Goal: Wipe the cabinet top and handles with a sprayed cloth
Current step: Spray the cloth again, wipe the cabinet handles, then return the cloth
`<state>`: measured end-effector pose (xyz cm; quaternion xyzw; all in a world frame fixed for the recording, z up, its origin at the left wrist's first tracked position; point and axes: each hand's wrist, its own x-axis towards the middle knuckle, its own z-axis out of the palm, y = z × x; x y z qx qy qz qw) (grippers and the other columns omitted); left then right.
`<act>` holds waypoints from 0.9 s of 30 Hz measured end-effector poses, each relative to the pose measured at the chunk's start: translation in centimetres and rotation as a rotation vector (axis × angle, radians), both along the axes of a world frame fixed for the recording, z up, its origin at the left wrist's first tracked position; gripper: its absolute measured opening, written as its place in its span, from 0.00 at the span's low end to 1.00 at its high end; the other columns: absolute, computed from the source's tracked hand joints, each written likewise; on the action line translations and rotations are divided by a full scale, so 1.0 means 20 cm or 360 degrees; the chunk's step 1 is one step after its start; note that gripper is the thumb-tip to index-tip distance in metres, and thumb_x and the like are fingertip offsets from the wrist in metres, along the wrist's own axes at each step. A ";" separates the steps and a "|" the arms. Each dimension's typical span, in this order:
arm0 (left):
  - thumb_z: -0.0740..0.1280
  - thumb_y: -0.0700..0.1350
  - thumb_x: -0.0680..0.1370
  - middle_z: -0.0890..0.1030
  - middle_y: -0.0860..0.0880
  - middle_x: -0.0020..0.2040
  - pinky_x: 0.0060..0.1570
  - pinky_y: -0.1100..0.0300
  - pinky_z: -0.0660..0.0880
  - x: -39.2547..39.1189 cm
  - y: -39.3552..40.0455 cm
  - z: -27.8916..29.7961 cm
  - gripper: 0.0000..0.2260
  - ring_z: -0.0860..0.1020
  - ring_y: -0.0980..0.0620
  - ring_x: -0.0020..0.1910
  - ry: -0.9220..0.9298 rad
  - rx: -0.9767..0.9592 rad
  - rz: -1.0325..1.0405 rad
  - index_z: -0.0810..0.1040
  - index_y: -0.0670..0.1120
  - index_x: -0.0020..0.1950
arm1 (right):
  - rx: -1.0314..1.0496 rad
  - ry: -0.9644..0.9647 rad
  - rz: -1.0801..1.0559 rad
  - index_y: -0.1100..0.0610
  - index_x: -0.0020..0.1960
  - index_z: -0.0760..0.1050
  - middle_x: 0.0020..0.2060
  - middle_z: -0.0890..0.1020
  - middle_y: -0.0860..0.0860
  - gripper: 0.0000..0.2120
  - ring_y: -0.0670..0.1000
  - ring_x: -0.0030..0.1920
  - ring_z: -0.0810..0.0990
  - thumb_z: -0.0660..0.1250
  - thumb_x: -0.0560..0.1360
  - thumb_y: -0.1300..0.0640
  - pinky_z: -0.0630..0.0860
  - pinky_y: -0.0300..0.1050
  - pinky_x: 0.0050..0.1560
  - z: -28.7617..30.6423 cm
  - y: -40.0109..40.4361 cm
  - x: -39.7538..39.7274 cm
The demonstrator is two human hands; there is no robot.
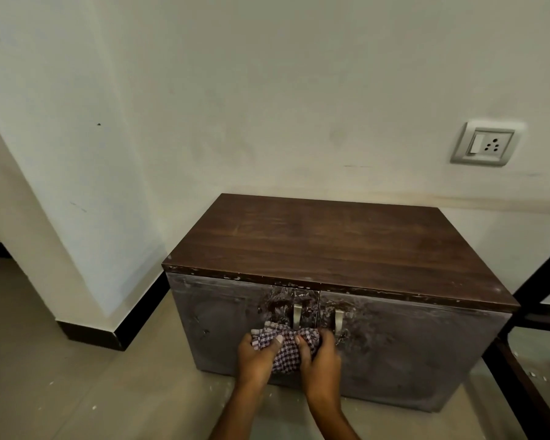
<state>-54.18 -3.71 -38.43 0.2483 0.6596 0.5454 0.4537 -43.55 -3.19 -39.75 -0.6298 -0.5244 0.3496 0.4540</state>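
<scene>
A low cabinet stands against the wall, with a dark wood top [331, 242] and two dusty grey doors. Two metal handles sit side by side at the doors' meeting edge: the left handle [297, 315] and the right handle [338, 320]. A purple-and-white checked cloth [286, 346] is bunched just below the left handle, pressed to the door front. My left hand [258, 357] grips the cloth's left side. My right hand [319, 357] grips its right side, close under the right handle. Smeared wet marks surround the handles.
A white wall rises behind the cabinet, with a switch and socket plate [486, 144] at the right. A wall corner with black skirting [108, 331] juts out at the left. A dark furniture frame [534, 312] stands close at the right. The tiled floor [77, 376] carries white specks.
</scene>
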 end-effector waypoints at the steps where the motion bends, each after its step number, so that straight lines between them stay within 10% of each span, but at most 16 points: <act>1: 0.73 0.37 0.72 0.80 0.42 0.50 0.32 0.61 0.77 -0.01 0.00 -0.01 0.16 0.79 0.48 0.42 0.0025 0.0010 0.0000 0.75 0.40 0.58 | 0.0005 0.0001 0.0001 0.59 0.62 0.70 0.50 0.81 0.55 0.16 0.50 0.47 0.80 0.67 0.77 0.55 0.79 0.43 0.47 0.00 -0.01 0.00; 10: 0.70 0.33 0.73 0.79 0.42 0.51 0.32 0.63 0.74 -0.01 0.01 -0.02 0.17 0.78 0.47 0.44 0.0086 -0.0067 -0.0076 0.73 0.38 0.61 | -0.0074 -0.0043 -0.0017 0.60 0.61 0.71 0.50 0.82 0.55 0.14 0.52 0.48 0.81 0.66 0.77 0.57 0.81 0.49 0.51 0.01 0.03 -0.01; 18: 0.73 0.36 0.71 0.80 0.50 0.45 0.28 0.73 0.73 -0.04 -0.10 0.17 0.14 0.78 0.56 0.42 0.0223 0.0283 -0.0118 0.74 0.44 0.53 | 0.0058 0.0034 0.0057 0.52 0.55 0.70 0.47 0.81 0.50 0.11 0.46 0.45 0.81 0.68 0.76 0.53 0.79 0.34 0.40 0.18 -0.07 0.04; 27: 0.75 0.37 0.69 0.83 0.47 0.46 0.39 0.62 0.80 -0.07 -0.15 0.67 0.13 0.82 0.51 0.45 0.0344 0.0626 -0.0369 0.77 0.45 0.50 | 0.0120 0.0008 0.0508 0.51 0.57 0.72 0.50 0.80 0.47 0.14 0.40 0.47 0.79 0.71 0.73 0.53 0.77 0.30 0.40 0.74 -0.12 0.21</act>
